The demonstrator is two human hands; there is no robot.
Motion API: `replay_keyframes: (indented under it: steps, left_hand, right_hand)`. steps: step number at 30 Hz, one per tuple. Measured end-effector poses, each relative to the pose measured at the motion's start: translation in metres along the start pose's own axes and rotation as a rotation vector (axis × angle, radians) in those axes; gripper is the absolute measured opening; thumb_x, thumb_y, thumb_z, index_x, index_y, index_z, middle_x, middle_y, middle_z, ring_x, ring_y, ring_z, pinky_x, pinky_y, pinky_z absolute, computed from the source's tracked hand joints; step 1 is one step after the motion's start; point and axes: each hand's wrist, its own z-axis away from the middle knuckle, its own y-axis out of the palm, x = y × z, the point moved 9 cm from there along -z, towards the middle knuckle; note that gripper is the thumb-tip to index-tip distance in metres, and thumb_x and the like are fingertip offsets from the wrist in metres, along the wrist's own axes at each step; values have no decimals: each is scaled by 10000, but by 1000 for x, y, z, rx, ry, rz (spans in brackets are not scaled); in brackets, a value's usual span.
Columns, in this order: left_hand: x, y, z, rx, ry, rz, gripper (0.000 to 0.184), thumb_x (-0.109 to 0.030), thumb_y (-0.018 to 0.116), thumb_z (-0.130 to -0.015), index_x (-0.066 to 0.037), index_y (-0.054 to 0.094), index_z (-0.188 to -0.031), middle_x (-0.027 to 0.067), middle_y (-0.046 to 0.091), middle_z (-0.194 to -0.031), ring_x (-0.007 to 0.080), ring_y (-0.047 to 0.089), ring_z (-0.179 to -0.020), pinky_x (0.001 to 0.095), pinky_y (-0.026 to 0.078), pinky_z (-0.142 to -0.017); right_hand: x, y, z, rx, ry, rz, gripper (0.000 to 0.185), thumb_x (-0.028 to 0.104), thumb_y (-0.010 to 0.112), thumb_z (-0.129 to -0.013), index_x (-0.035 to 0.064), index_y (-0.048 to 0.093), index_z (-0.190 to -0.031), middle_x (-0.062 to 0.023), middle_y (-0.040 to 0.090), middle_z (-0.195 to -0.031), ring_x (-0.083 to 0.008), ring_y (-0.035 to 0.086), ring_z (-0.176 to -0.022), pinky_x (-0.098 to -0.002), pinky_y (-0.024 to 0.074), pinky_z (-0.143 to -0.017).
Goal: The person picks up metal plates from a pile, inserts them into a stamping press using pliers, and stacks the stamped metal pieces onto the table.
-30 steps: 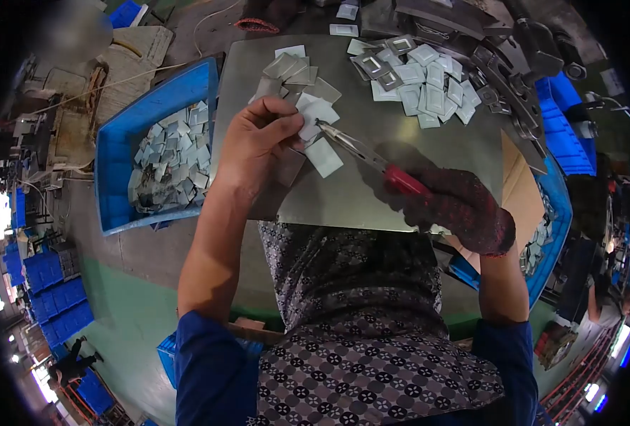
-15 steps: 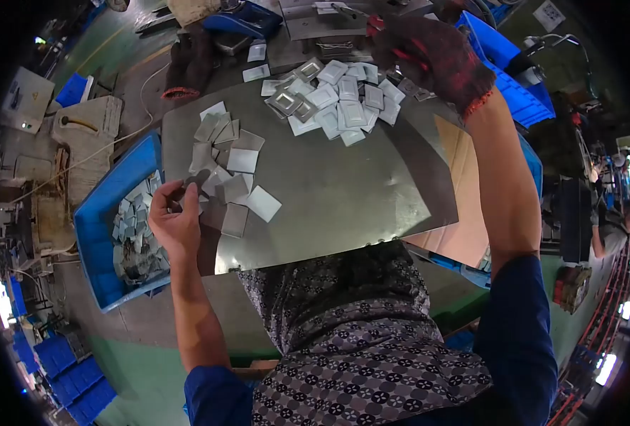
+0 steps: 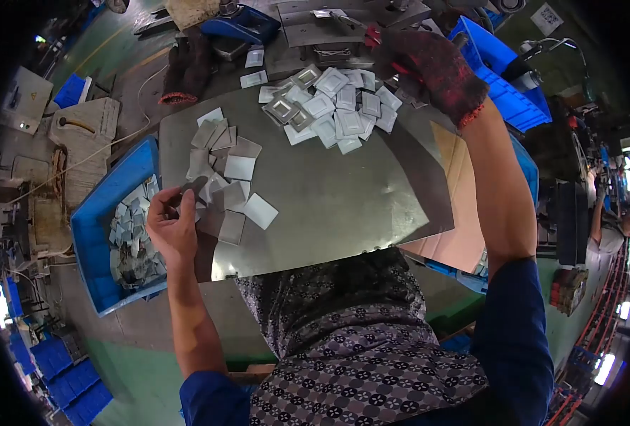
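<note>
My bare left hand pinches a small grey plate at the left of the metal table. Flat square plates lie loosely beside it. My right hand, in a dark red-black glove, is wrapped round red-handled pliers at the top. The pliers' tips reach over a metal block of the machine, near a light plate. A heap of pressed plates with raised rectangles lies below the machine.
A blue bin full of plates stands at the left. On the right are cardboard over another blue bin and a blue crate. An empty-looking dark glove lies at the upper left. A person is at the far right.
My right hand with the pliers has moved from the plates up to the machine. My left hand has drawn back left with a grey plate. The view has shifted.
</note>
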Motion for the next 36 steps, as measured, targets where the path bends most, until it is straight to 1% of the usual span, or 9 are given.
replay_keyframes:
  steps: [4, 7, 10, 13, 17, 27, 30, 33, 36]
  left_hand:
    - [0, 1, 1, -13, -15, 20, 191, -106, 743, -796, -9, 652, -933, -22, 609, -757, 25, 460, -633, 174, 375, -575]
    - [-1, -2, 2, -34, -48, -21, 192, -101, 741, -791, -7, 652, -933, -12, 613, -764, 38, 485, -652, 189, 408, -598]
    - [-4, 0, 3, -1, -42, 69, 230, -95, 740, -769, -15, 654, -967, 18, 640, -820, 84, 564, -728, 223, 457, -684]
    - [-35, 12, 5, 179, 302, -173, 345, -102, 710, -685, -43, 652, -1020, 101, 647, -1001, 243, 603, -940, 350, 457, -856]
    - [-69, 33, 17, 409, 569, -384, 387, -272, 696, -649, -78, 659, -982, 110, 653, -958, 328, 575, -954, 432, 420, -907]
    - [-64, 53, 23, 430, 650, -530, 178, -201, 633, -664, -115, 635, -819, 82, 620, -778, 293, 607, -781, 424, 461, -714]
    - [-68, 27, 9, 236, 446, -239, 171, -101, 630, -693, -64, 627, -860, 124, 614, -778, 355, 602, -757, 419, 504, -681]
    - [-41, 18, -4, 77, 44, 43, 149, -22, 653, -814, 18, 629, -955, 85, 655, -828, 119, 626, -773, 274, 516, -693]
    - [-29, 33, -3, 162, -229, 462, 97, -40, 630, -854, 19, 631, -930, 32, 636, -773, 87, 593, -678, 238, 483, -605]
  right_hand:
    - [7, -3, -7, 102, -159, 197, 247, 208, 530, -952, 7, 660, -1014, -57, 681, -874, -84, 580, -689, -220, 473, -621]
    - [17, 0, 9, 222, -666, 383, 209, 243, 562, -934, 54, 651, -930, -11, 596, -678, -90, 524, -569, -227, 415, -541]
    - [-1, -9, 53, 161, -899, 626, 213, 91, 640, -893, 16, 632, -1093, -122, 645, -1039, -192, 613, -933, -330, 489, -800]
    - [-8, -3, 109, 180, -949, 482, 121, 55, 591, -914, 22, 661, -1007, -99, 640, -954, -216, 613, -976, -310, 481, -784]
    - [-100, 41, 74, 314, -110, -116, 144, 74, 595, -908, 16, 649, -1028, -113, 645, -974, -219, 617, -960, -311, 483, -771]
    - [-133, 119, 73, 514, 105, -143, 227, 124, 607, -892, 0, 619, -1082, -147, 657, -1024, -227, 626, -919, -313, 487, -738]
    - [-132, 100, 85, 507, 135, -142, 254, 139, 611, -888, -5, 610, -1098, -157, 660, -1039, -229, 629, -907, -314, 488, -728]
    - [-120, 90, 105, 561, 171, -177, 283, 154, 615, -883, -9, 601, -1114, -168, 664, -1054, -231, 632, -895, -315, 490, -718]
    - [-95, 108, 117, 681, 84, -183, 351, 171, 557, -925, -28, 539, -1214, -162, 630, -1119, -184, 613, -860, -291, 481, -705]
